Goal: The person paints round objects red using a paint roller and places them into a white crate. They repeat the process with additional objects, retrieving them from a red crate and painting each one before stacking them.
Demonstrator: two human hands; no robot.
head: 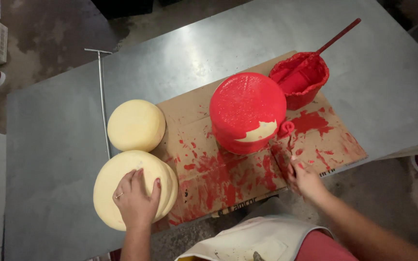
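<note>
Painted wheel: red cheese wheel (247,112), round, thick, top and sides coated glossy red; one pale uncoated patch on the near upper edge.
Wheel position: stands on a paint-spattered cardboard sheet (218,169) at mid-table, just left of the roller head.
Roller: small paint roller (286,129), red all over, head touching the wheel's lower right side by the bare patch; handle runs down toward the right hand.
Right hand: right hand (305,180) closed around the roller handle, fingers smeared red, below and right of the wheel.
Left hand: left hand (135,197) lies flat with fingers spread on top of the large pale wheel (122,186), gripping nothing; ring on one finger.
Pale wheels: the large one sits on the cardboard's left edge, seemingly stacked on another; a smaller pale wheel (136,124) just behind it, uncoated.
Paint tub: red bucket (302,79) behind the painted wheel on the right, a red stick (337,36) leaning out of it.
Surface: grey metal table (54,135); a thin metal rod (103,96) lies left of the pale wheels.
</note>
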